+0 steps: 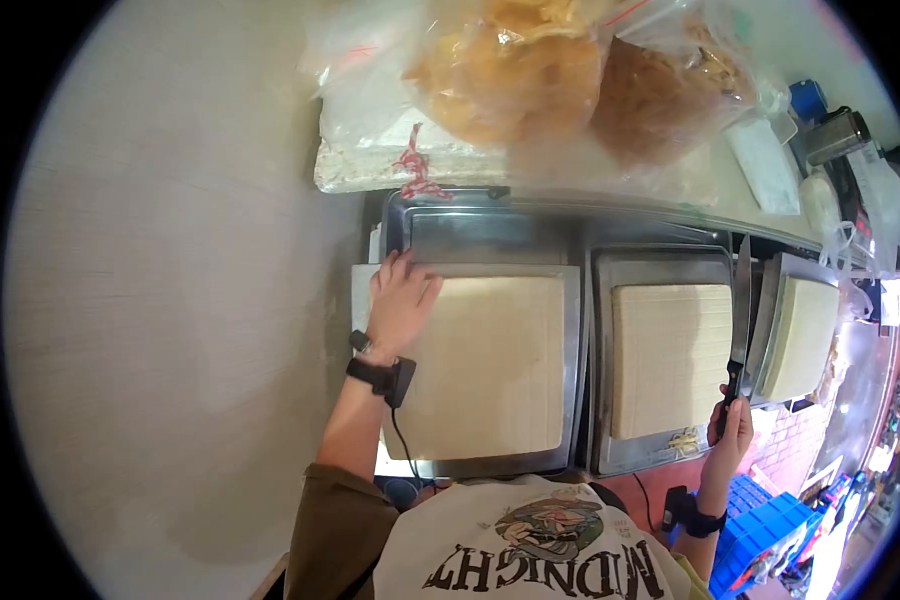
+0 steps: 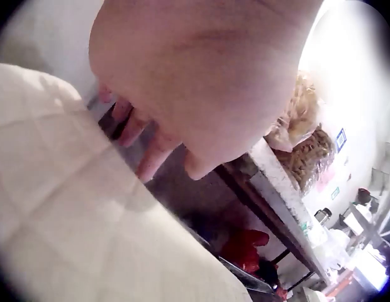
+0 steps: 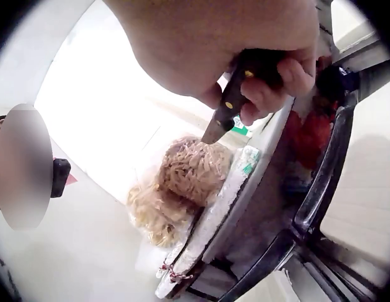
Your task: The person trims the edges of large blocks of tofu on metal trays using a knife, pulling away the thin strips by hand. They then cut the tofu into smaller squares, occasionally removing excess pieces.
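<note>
A large cream tofu slab (image 1: 490, 370) lies on a metal tray at the left, faint grid lines pressed into its top in the left wrist view. Over its far left corner reaches my left hand (image 1: 401, 300), fingers spread and fairly straight, fingertips right at the edge. My right hand (image 1: 733, 425) grips a knife (image 1: 741, 310) by its black riveted handle (image 3: 236, 94). The long blade points away from me, upright in the head view, between the middle tofu slab (image 1: 672, 360) and the right tofu slab (image 1: 802, 338).
Bags of light strips (image 1: 515, 70) and brown strips (image 1: 670, 100) sit on a ledge behind the trays. A bare metal tray (image 1: 470, 232) shows past the left slab. A blue crate (image 1: 765, 530) stands low at the right, and a pale wall (image 1: 170, 300) runs along the left.
</note>
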